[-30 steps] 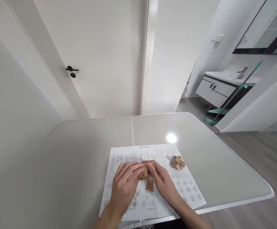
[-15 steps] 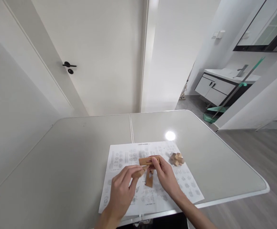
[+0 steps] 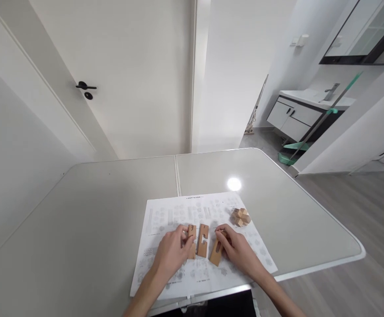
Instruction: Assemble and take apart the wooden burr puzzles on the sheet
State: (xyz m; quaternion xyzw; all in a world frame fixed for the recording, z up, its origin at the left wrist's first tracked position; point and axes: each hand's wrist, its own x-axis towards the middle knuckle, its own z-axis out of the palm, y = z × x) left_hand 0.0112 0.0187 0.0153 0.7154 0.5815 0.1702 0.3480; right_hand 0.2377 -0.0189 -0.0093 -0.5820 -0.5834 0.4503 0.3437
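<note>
Three flat notched wooden puzzle pieces lie side by side on a printed instruction sheet (image 3: 165,273). My left hand (image 3: 170,253) has its fingers curled on the left piece (image 3: 192,240). The middle piece (image 3: 203,240) lies free between my hands. My right hand (image 3: 240,253) pinches the right piece (image 3: 216,253), which is tilted on the sheet. A small assembled wooden burr puzzle (image 3: 240,217) sits on the sheet's far right corner, a short way beyond my right hand.
The sheet lies near the front edge of a grey folding table (image 3: 96,211) with a centre seam. A white door (image 3: 119,79) stands behind it. On the right, a bathroom vanity (image 3: 297,116) and a green mop (image 3: 314,132) stand off the table.
The joined pieces held above the sheet have come apart; my hands lowered and now three pieces lie in a row on the paper. The camera shifted slightly.
</note>
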